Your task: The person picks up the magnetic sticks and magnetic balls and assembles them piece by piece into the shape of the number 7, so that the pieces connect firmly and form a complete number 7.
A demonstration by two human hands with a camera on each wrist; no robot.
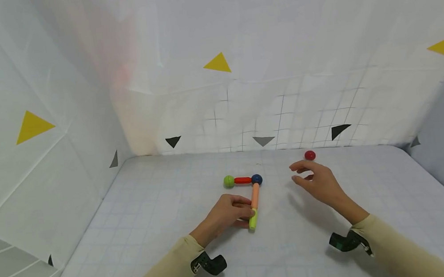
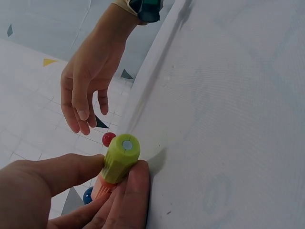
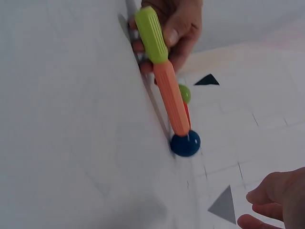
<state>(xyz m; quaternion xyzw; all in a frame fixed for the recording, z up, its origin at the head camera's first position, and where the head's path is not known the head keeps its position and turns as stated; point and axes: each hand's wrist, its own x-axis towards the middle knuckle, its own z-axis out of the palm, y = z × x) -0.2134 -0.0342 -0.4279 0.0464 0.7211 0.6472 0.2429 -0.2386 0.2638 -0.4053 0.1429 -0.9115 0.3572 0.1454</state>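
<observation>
My left hand pinches the yellow-green rod between thumb and fingers, low over the table. That rod lines up end to end with an orange rod, whose far end meets a dark blue ball. From the blue ball a short red rod runs left to a green ball. My right hand is held above the table to the right of these pieces, its fingers loosely bent with nothing between them. Just beyond it, a red ball lies near the back edge.
A white table with a faint grid spreads below both hands. White sheeting with yellow, black and grey triangles rises behind it, and more sheeting stands at the left. Each wrist carries a small dark camera.
</observation>
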